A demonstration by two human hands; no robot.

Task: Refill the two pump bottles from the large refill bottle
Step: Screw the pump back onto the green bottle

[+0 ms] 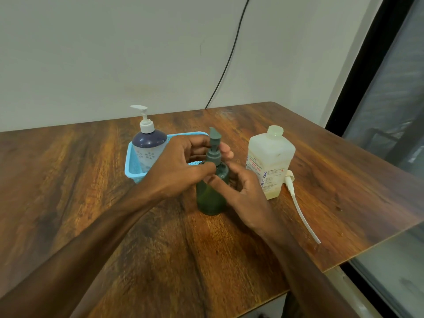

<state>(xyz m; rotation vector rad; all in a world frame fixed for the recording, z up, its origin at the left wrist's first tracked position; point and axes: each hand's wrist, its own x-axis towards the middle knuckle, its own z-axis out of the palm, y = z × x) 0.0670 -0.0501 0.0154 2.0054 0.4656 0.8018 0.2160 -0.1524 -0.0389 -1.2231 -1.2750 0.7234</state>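
Green bottle: the green pump bottle (pixel 211 193) stands upright on the wooden table (pixel 91 180), near the middle, just in front of the blue basket (pixel 134 166).
Its pump: the grey-green pump head (pixel 214 143) sits on the neck, spout pointing away from me.
My left hand: my left hand (pixel 181 166) reaches in from the left and curls around the pump collar, thumb at the front, fingertips (pixel 226 149) showing past the far side; it is closed to a narrow grip on the pump.
My right hand: my right hand (pixel 241 189) wraps the body of the green bottle from the right, thumb across the front near the shoulder, fingers partly hidden behind the glass; it is holding the bottle.
Refill bottle: the large white refill bottle (pixel 270 161) stands upright just right of my right hand, its mouth uncapped, a little pale liquid at the bottom.
Loose pump: a white pump with its long tube (pixel 300 210) lies flat on the table, touching the refill bottle's right side.
Other pump bottle: the dark blue and white pump bottle (pixel 149 145) stands in the left end of the basket, white pump on.
Behind: a black cable (pixel 229 53) runs down the wall.
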